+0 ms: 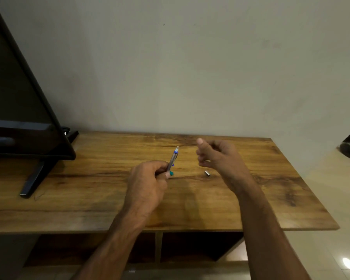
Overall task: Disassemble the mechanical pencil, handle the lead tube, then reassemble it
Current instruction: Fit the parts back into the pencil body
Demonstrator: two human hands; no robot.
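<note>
**Pencil part-stripped: cap off, eraser end exposed**

1. Left hand [148, 178], near centre of table [89, 199]. Fist wrapped around the lower barrel of the pencil [173, 159]; thumb and forefinger pinch it, a teal grip section showing just below the thumb. Hold is tight and full. The pencil points toward 1 o'clock, upper end raised off the wood.

2. Cap [207, 173], small metal cylinder. Lies loose on the table at 3 o'clock from the left hand, just under the right hand, touching neither.

3. Right hand [216, 156], 3 o'clock from the pencil, held above the table. Fingers half-curled, thumb and forefinger apart; nothing visible between them, though the palm side is hidden.

4. Pencil top, blue band with white eraser, bare and free.

Step judged in hand: pulling the eraser to reach the lead tube. Advice: keep the barrel steady and upward, pinch the eraser by the fingertips, draw straight along the axis, avoid tipping leads out; keep the cap from rolling.
</note>
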